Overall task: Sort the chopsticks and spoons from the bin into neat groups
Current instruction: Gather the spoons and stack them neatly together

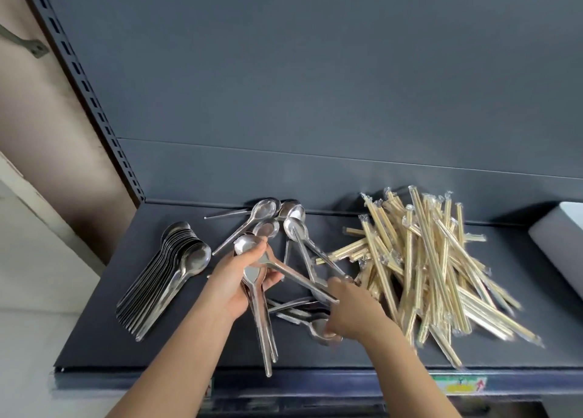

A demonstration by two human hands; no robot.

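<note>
The small yellow-green label (462,386) on the front edge of the shelf (94,348) is too blurred to read. The left hand (233,278) has its grip closed round a bundle of spoons (260,323), bowls at the fingers and handles pointing toward the person. The right hand (350,307) curls its grip on a loose spoon (318,327) among the scattered spoons (295,226). To the left lie stacked spoons (170,269). To the right are wrapped chopsticks (426,259), then the bin (558,237).

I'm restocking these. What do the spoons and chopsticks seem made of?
Spoons: probably polished stainless steel, silvery with mirror-like reflections. Chopsticks: pale wood or bamboo, matte, in clear glossy plastic sleeves with crimped ends.
</note>
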